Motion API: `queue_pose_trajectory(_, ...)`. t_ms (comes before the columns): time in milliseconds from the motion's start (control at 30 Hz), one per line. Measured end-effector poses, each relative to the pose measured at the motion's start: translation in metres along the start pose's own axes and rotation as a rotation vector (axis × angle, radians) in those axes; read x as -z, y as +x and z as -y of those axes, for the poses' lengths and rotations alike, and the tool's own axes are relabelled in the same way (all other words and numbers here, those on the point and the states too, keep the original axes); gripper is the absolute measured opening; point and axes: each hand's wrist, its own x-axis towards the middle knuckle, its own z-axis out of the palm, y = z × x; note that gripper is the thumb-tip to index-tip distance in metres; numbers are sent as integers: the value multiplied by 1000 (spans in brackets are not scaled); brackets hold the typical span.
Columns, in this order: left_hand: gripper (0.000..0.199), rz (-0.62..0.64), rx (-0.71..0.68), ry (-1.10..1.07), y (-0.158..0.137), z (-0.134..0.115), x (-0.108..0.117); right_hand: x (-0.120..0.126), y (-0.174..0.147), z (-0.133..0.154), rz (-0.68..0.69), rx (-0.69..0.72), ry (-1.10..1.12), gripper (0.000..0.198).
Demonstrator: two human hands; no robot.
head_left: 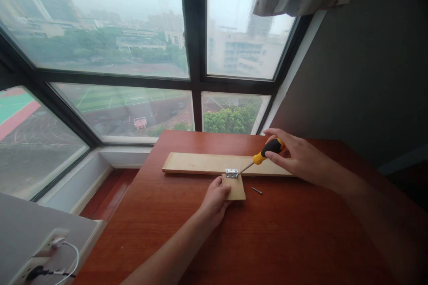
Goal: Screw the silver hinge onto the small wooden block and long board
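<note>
Pale, squarish wood piece [236,190], silvery hinge [232,172] along its top edge, sits before a long plank [197,163]; left fingers [224,191] closed on it. Right fingers [277,159] loosely wrap a yellow-black screwdriver [259,158], tip at hinge.

A smooth, reddish-brown wooden table [284,231] is spreading across the lower middle of the view, its fine grain showing along the glossy top. Its left side is slanting inward toward the far edge. A long, narrow plank of pale wood [197,163] is lying crosswise on it, nearer the far edge, with its left end showing and its right end being hidden. In front of the plank, a slim grey metal pin [257,190], possibly a screw, is lying on its side at a slant.
</note>
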Motion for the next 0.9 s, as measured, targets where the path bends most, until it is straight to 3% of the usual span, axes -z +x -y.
queue_pose_trajectory(167,33,7,13,0,1,-1,0,-3,2,3,-82,-99,-286,31)
queue_pose_trajectory(333,32,0,30,7,1,-1,0,-3,3,3,-107,-38,-183,37)
queue_pose_trajectory(533,33,17,29,1,2,-1,1,0,-2,10,-30,13,52,49)
queue_pose_trajectory(767,32,27,31,-8,2,-1,3,-5,2,13,-110,-122,-368,44)
queue_pose_trajectory(900,32,24,26,-17,3,0,3,-3,2,9,-89,-90,-251,41)
